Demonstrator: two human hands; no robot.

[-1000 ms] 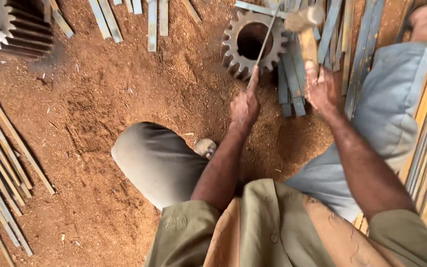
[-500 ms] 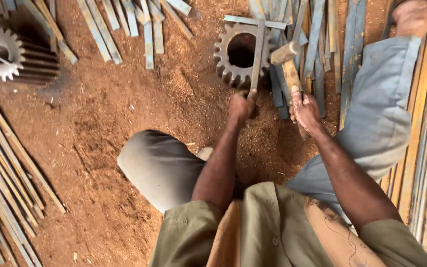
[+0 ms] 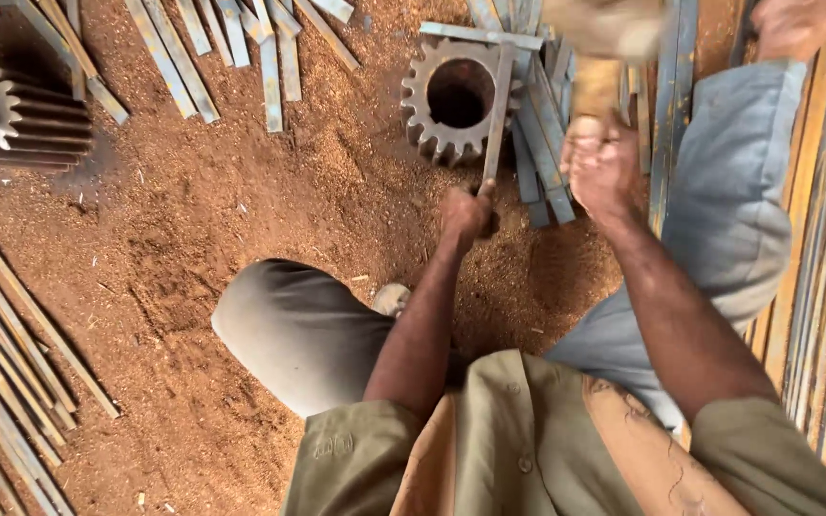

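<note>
Flat grey metal strip (image 3: 497, 105), upright

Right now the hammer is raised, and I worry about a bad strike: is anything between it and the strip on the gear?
Nothing visible. The hammer in the right hand hangs above; the left hand grips the strip below the gear.

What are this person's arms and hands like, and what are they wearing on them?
Both hands, the left hand and the right hand, are bare, with no gloves, rings or watch showing. The forearms are bare too. Short olive-green shirt sleeves end near the elbows, and the shirt front has buttons.
</note>
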